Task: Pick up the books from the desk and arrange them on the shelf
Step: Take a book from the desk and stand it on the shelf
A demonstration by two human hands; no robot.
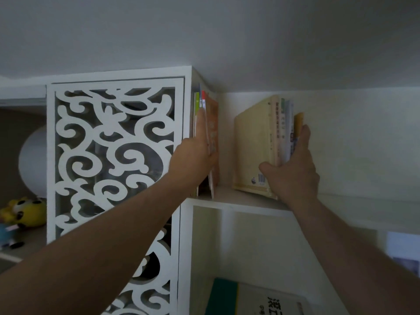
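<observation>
The left hand [200, 153] gripped the row of thin books [210, 133] standing against the carved panel [116, 155], fingers tucked between them. The right hand [293, 171] clasped the yellowish stack of books [254, 146], thumb on its cover, fingers round the far side. Both groups stood on the white shelf [238, 201]. Another book [254, 298] lay in the compartment below.
</observation>
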